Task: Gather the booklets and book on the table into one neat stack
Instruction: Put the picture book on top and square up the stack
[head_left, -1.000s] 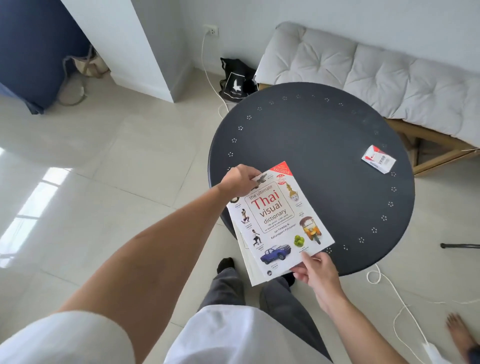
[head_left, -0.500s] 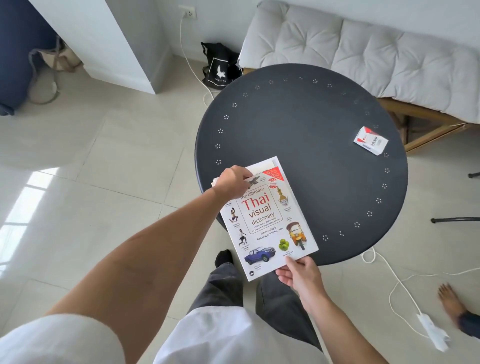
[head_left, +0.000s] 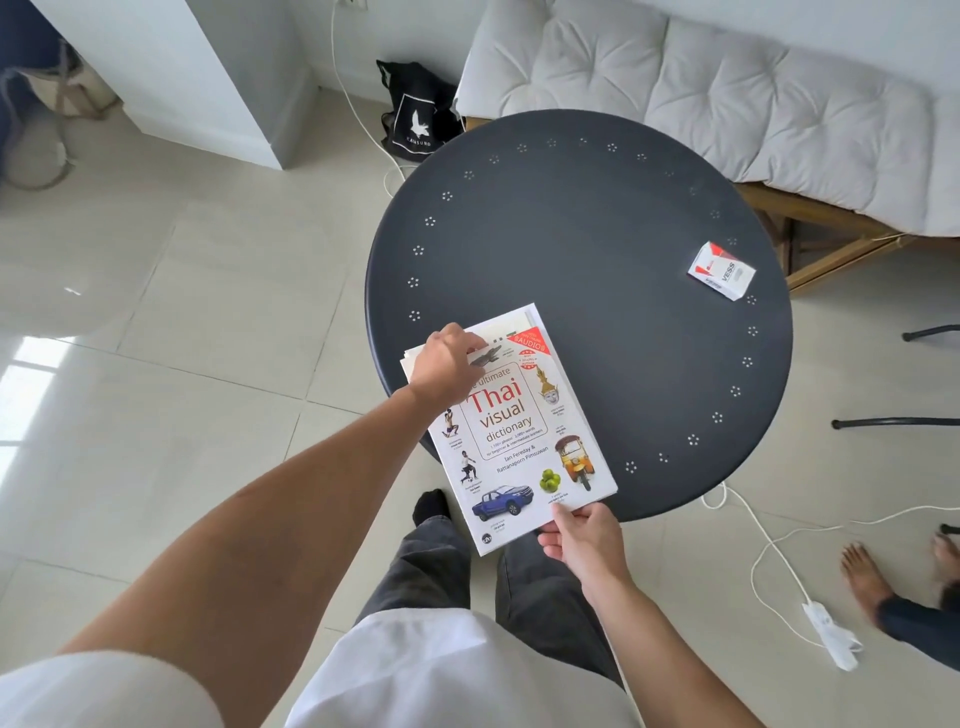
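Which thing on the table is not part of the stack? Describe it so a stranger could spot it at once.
Start at the round dark table beside the cushioned bench. Follow its right rim, the side nearest the bench's wooden frame, to a small white and red box lying flat. It lies alone, far from the book held at the near edge.

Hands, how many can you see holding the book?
2. The left hand grips the book's far left corner; the right hand pinches its near edge. None seems hidden.
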